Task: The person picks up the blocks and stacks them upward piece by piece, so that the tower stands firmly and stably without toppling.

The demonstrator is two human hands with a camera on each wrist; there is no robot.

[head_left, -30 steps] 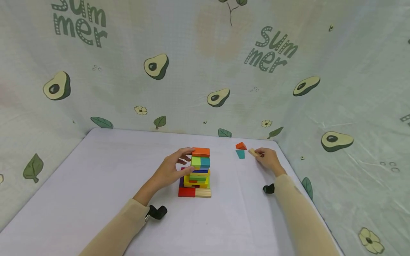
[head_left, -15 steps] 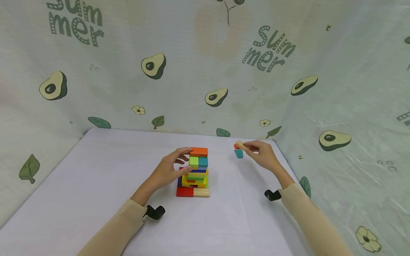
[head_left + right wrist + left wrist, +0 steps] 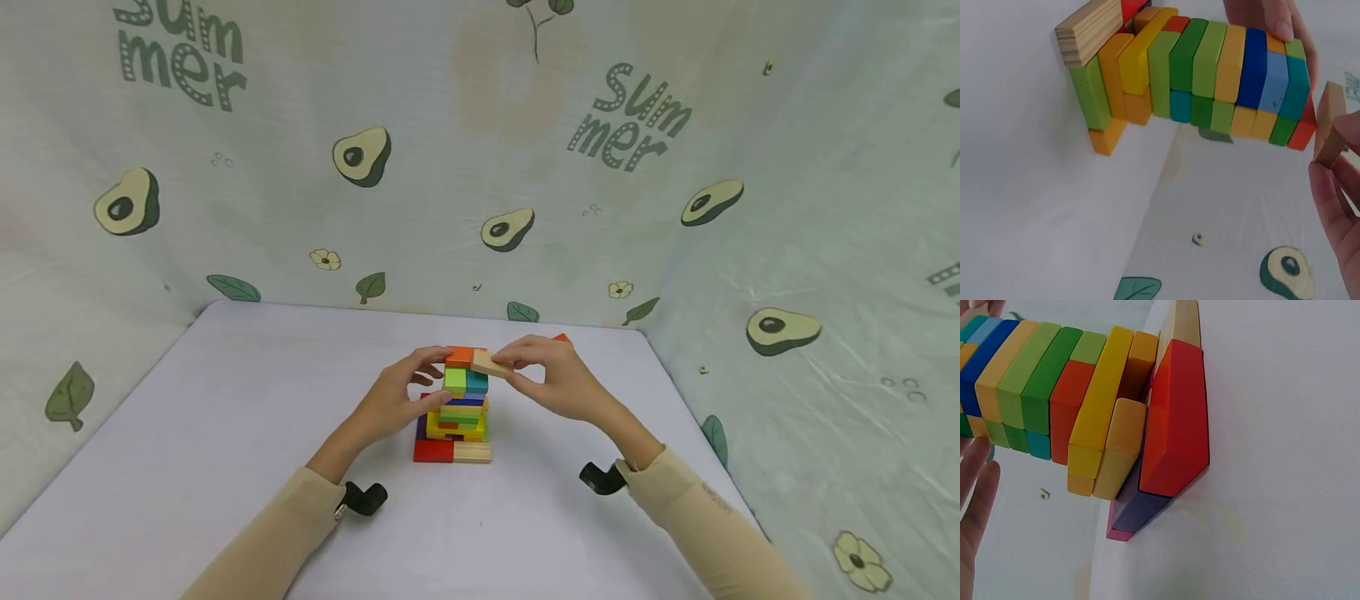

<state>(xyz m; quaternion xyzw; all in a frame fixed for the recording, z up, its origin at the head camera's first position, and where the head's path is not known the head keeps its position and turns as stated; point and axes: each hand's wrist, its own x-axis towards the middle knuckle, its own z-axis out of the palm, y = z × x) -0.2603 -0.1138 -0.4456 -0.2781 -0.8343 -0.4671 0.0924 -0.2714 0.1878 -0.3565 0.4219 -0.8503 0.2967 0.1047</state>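
Note:
A stack of coloured wooden blocks rises from the table in the head view, wide at its base and narrower above. My left hand touches its left side near the top, thumb below and fingertips at the orange block. Between thumb and fingers my right hand pinches a plain wooden block, which overlaps the top right of the stack. In the right wrist view this plain block is tilted right at the stack's upper end. My right hand hides part of the table behind it.
A bit of an orange-red block shows behind my right hand; the teal block is hidden. At the base, a red block and a striped wood block lie in front. A printed cloth wall bounds the table.
My right hand has lifted the plain block from beside the orange and teal blocks and carried it left to the top of the stack. The left hand stays at the stack.

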